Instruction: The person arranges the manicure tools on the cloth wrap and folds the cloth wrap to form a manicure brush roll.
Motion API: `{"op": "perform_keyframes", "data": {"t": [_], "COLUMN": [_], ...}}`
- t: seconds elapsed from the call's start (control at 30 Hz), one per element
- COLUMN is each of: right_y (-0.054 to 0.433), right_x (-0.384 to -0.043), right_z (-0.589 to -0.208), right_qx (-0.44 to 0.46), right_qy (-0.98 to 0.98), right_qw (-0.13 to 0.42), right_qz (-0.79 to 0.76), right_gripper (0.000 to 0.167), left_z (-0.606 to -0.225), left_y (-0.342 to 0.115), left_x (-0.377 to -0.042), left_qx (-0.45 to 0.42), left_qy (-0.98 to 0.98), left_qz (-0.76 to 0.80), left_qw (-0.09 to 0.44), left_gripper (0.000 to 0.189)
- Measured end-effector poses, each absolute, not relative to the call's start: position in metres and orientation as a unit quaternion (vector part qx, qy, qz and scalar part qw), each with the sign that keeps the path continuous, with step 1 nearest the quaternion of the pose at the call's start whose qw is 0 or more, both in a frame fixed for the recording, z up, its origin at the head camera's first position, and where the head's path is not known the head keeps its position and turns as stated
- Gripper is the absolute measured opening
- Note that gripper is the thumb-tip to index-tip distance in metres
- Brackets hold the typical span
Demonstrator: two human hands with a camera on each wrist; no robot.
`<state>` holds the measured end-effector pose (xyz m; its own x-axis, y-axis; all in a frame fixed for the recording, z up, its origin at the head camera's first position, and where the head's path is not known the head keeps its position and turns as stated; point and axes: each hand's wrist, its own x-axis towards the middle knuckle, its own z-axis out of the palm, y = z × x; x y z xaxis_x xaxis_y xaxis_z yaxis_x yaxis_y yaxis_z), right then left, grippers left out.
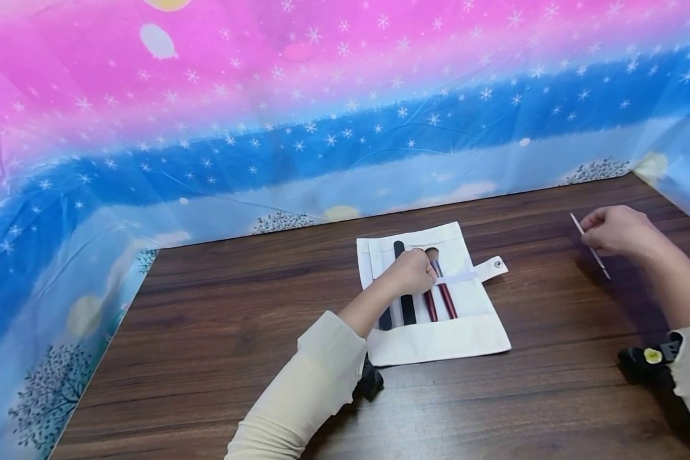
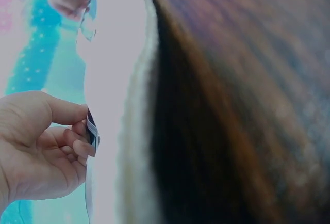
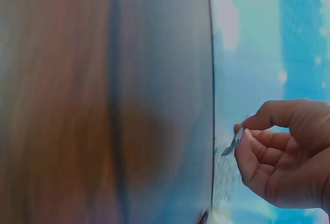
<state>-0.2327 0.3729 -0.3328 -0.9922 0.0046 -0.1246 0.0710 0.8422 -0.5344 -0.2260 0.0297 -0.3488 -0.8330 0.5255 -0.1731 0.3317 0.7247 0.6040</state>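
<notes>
Pinching slim whitish rod point(image 1: 595, 255) nr brown wood-grain bench's point(image 1: 207, 332) far R corner: R hand point(image 1: 621, 233). L hand point(image 1: 414, 271) apparently nips white elastic band point(image 1: 457, 277) on white fabric pouch point(image 1: 448, 338), nr far edge. Prob. best: hold band up, slide rod under lengthwise.

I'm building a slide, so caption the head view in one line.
Left hand over a white brush pouch, right hand pinching a thin stick above a wooden table.

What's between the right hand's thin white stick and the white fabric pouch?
In the head view, only bare brown wooden tabletop separates the stick from the pouch and its snap strap.
</notes>
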Motion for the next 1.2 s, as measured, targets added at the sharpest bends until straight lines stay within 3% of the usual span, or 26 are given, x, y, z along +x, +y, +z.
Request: {"op": "perform_keyframes", "data": {"t": [0.3,0.5,0.83,1.2], "right_y": [0.311,0.269,0.221,0.203], "right_x": [-0.241,-0.243,-0.25,-0.256], "right_z": [-0.316,-0.31,-0.325,-0.338], "right_qx": [-0.017,-0.021,-0.027,-0.006], "right_qy": [0.919,0.881,0.834,0.836], "right_qw": [0.017,-0.005,0.016,0.066], "right_qz": [-0.394,-0.472,-0.55,-0.545], "right_gripper": [0.033,0.03,0.027,0.027], "left_z": [-0.349,-0.348,-0.346,-0.347], "left_y": [0.032,0.04,0.051,0.053], "left_x": [-0.223,-0.22,-0.222,-0.226], "left_qx": [0.227,0.235,0.225,0.231], "left_qy": [0.915,0.917,0.932,0.928], "left_qz": [0.291,0.296,0.246,0.241], "left_qw": [0.163,0.127,0.143,0.163], "left_gripper": [0.048,0.047,0.042,0.045]}}
